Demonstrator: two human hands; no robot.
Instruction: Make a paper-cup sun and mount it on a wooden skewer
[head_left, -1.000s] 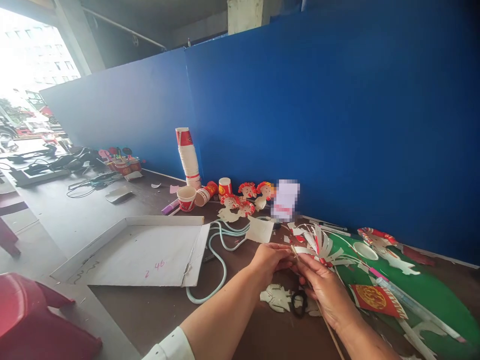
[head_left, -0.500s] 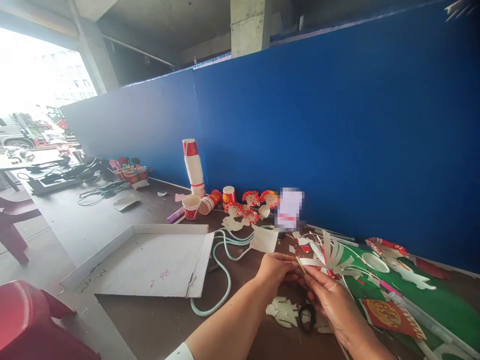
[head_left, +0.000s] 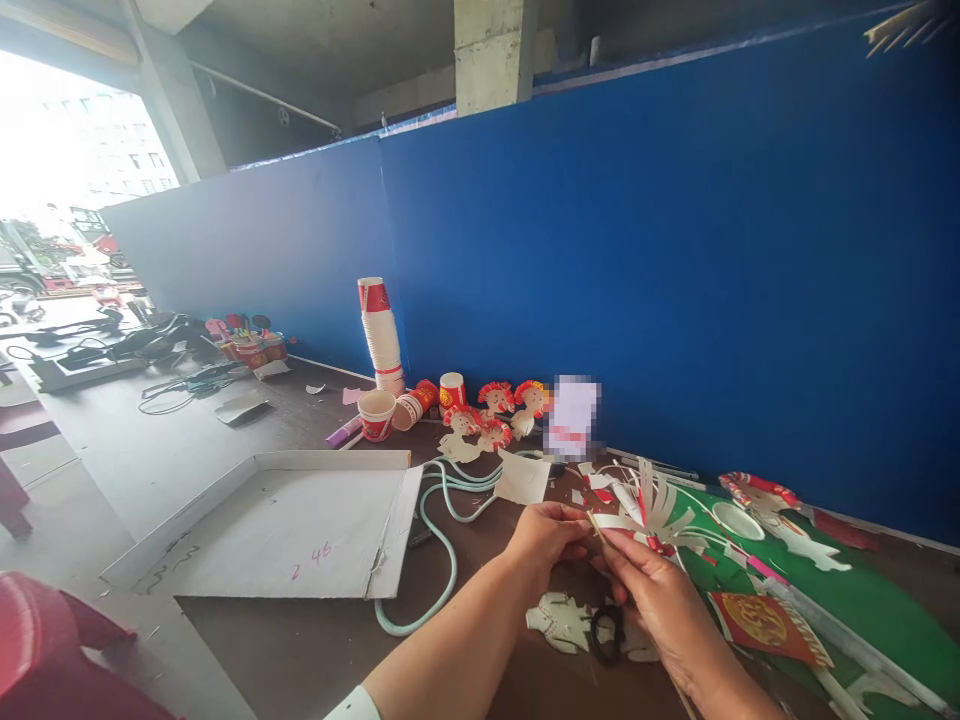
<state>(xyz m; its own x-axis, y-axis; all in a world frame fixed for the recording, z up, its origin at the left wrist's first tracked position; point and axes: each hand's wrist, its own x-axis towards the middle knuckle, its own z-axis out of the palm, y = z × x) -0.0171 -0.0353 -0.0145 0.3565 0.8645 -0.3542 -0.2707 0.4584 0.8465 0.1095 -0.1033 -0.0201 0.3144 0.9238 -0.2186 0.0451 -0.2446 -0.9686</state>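
My left hand [head_left: 551, 535] is closed in a pinch at the end of a white paper strip [head_left: 615, 521]. That strip belongs to a paper cup cut into a fan of strips [head_left: 660, 515], just beyond my hands. My right hand [head_left: 652, 590] is closed on a thin wooden stick [head_left: 595, 522], whose tip meets the strip by my left fingertips. The stick's lower part runs beneath my right hand. Under my hands lie a white paper cutout figure [head_left: 556, 622] and a black ring-shaped band [head_left: 606, 634].
A shallow white box lid [head_left: 262, 540] lies left, beside a pale green cable [head_left: 454, 560]. Behind are stacked paper cups [head_left: 382, 340] and paper figures with red fringes [head_left: 495, 398]. A red cut piece [head_left: 765, 625] rests right on a green mat [head_left: 885, 620]. A blue partition [head_left: 675, 280] stands behind.
The whole view has shifted slightly, so things appear a little further left. Both hands keep nearly the same hold at the stick's tip, with only slight finger movement.
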